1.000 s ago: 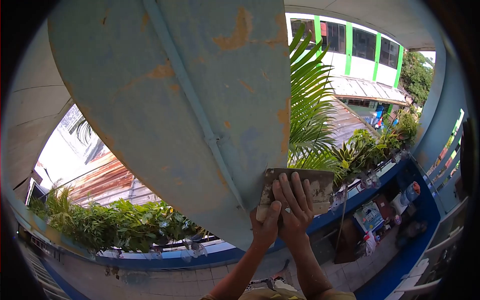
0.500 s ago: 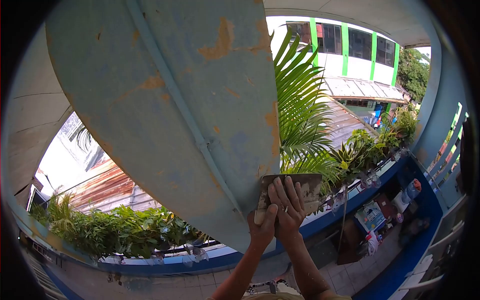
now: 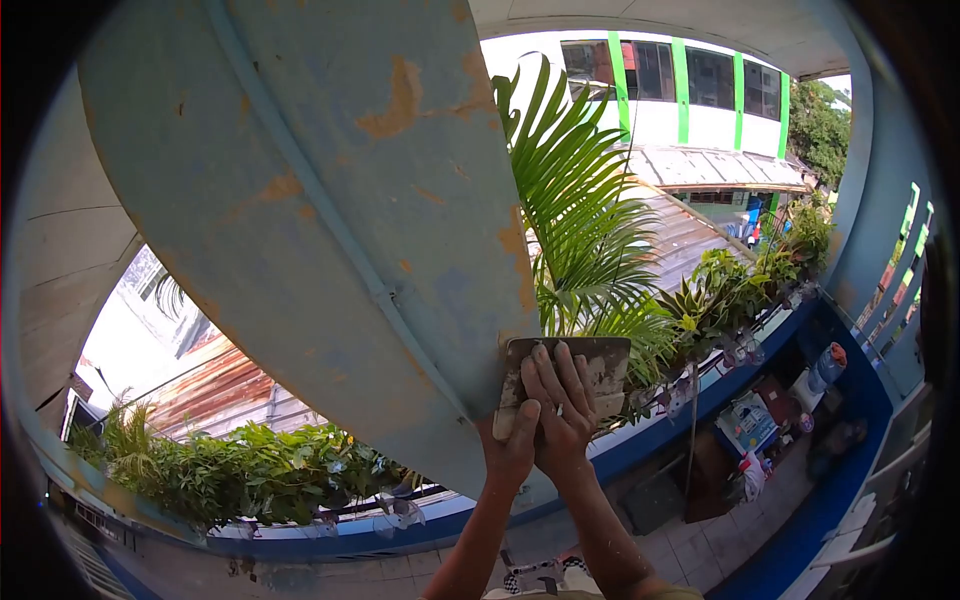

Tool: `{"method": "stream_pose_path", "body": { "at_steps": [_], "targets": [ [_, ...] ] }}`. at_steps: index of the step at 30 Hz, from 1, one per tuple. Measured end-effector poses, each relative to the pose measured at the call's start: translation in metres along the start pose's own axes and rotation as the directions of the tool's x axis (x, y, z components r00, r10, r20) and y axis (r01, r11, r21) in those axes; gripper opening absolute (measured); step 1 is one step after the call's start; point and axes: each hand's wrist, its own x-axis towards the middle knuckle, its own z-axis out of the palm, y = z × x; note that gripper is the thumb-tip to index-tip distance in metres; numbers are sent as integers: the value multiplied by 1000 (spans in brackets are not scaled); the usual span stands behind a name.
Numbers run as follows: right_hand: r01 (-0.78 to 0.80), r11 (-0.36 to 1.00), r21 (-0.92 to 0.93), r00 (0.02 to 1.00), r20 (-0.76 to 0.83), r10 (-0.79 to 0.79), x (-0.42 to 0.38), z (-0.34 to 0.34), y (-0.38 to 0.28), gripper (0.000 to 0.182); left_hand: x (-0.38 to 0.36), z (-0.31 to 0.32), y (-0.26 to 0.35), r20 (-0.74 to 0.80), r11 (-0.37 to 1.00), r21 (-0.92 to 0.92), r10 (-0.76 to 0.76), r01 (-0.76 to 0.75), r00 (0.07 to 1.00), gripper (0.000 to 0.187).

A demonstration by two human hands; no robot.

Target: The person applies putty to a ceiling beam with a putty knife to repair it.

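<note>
A flat, rectangular, grey-brown plate (image 3: 609, 372) with smears on its face lies near the lower right edge of a pale blue-green column (image 3: 430, 240). My right hand (image 3: 563, 410) presses on it, fingers stretched upward and close together across its face. At its lower left corner my left hand (image 3: 511, 448) grips it, thumb up and the other fingers mostly hidden. Whether the plate touches the column cannot be made out. Tan patches of bare or peeling paint (image 3: 395, 105) mark the column, and a thin painted pipe (image 3: 300, 165) runs down it.
Beyond the column grow palm fronds (image 3: 580, 200) and planter greenery (image 3: 260, 470) along a blue-edged parapet (image 3: 350, 540). On the right, a low table with papers (image 3: 750, 425) and a water jug (image 3: 827, 367) stand on the tiled floor. A rusty roof (image 3: 215, 385) lies outside.
The whole view has shifted, with the column sliding left. Both hands and the plate appear slightly farther left and higher, and their hold on the plate looks the same.
</note>
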Motion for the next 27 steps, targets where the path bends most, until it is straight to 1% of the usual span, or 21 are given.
{"method": "stream_pose_path", "body": {
  "at_steps": [2,3,5,8,9,11,12,15,17,19,21,23,24,25,26,27],
  "targets": [
    [-7,1000,-8,1000,6,7,-13,5,3,39,-12,8,-5,-149,985,-166,27,-52,989,40],
    [-8,1000,-1,1000,1,8,-11,5,4,39,-10,7,-4,-146,985,-166,30,-54,989,40],
    [-11,1000,23,1000,-25,12,-2,3,3,39,-7,1,0,-48,1000,-28,1,-2,999,42],
    [-34,999,38,999,-30,35,7,1,-2,39,-4,1,6,-20,998,-23,-59,59,998,43],
    [-30,999,33,999,-19,30,1,1,-2,40,-8,2,5,-22,998,-20,-60,59,998,43],
    [-19,1000,21,1000,-24,20,-8,4,0,41,-11,5,0,-94,998,-33,51,-54,994,42],
    [-9,1000,1,1000,-17,9,-9,4,1,41,-5,6,3,-93,997,-35,58,-62,994,42],
    [39,999,2,999,-21,-39,30,-10,-7,39,7,11,20,-72,997,-54,50,-54,996,43],
    [37,999,23,999,-15,-36,35,-12,-7,39,12,14,30,-55,994,-101,-38,32,998,43],
    [40,998,46,999,-26,-39,28,-11,-5,38,5,7,10,-59,997,-74,-8,4,998,44],
    [-8,1000,16,1000,6,8,-2,-4,-4,39,-6,2,-1,-54,999,-39,28,-30,998,46],
    [1,1000,-2,1000,-4,-1,-7,3,1,40,-11,6,-6,-123,995,-40,90,-95,988,43],
    [3,1000,-19,1000,5,-3,-2,0,-2,41,-4,8,3,-122,994,-41,93,-99,988,43],
    [0,1000,-18,1000,10,0,7,-2,-2,41,5,7,14,-77,997,-44,67,-70,995,43],
    [39,999,-7,999,-7,-39,37,-11,-9,40,13,9,26,-34,998,-47,37,-38,999,43],
    [79,997,3,997,-26,-79,58,-17,-14,40,20,13,36,-38,998,-46,30,-32,999,43]
  ]
}}
